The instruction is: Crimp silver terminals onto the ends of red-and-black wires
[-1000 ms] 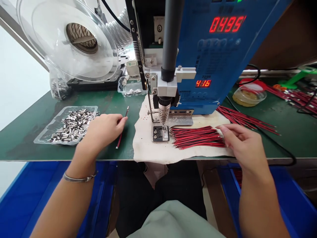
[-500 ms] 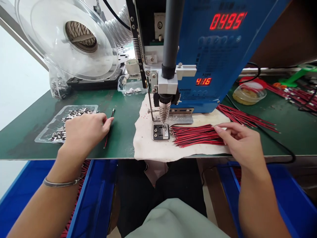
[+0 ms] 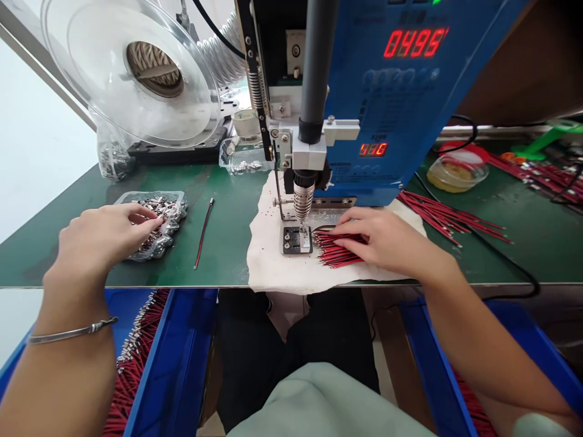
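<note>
- My left hand point(image 3: 102, 233) is at the clear tray point(image 3: 125, 196) on the left of the bench point(image 3: 232, 243). Thumb and forefinger tips are close together at the small metal pieces point(image 3: 172, 212) inside; I cannot tell whether they pinch one.
- My right hand point(image 3: 380, 240) lies palm down over the bundle of red and black wires point(image 3: 330, 250). Thumb and forefinger are apart, both on the wires; I cannot tell whether a wire is gripped.
- The bundle rests on a pale, ragged-edged sheet point(image 3: 268, 261), just right of the black fixture block point(image 3: 291, 241).
- A coil-wrapped nozzle point(image 3: 303, 203) points down above this block, in front of the blue machine point(image 3: 378, 103). The machine's upper red display reads 0495.
- A single wire point(image 3: 203, 235) lies on the bench between the tray and the sheet, apart from both of my hands.
- A second group of wires point(image 3: 449, 220) lies to the right, beyond my right hand, with a round clear dish point(image 3: 458, 174) farther back.
- Below the near bench edge, on the left, a blue bin point(image 3: 189, 340) holds metal-ended wires point(image 3: 136, 364).
</note>
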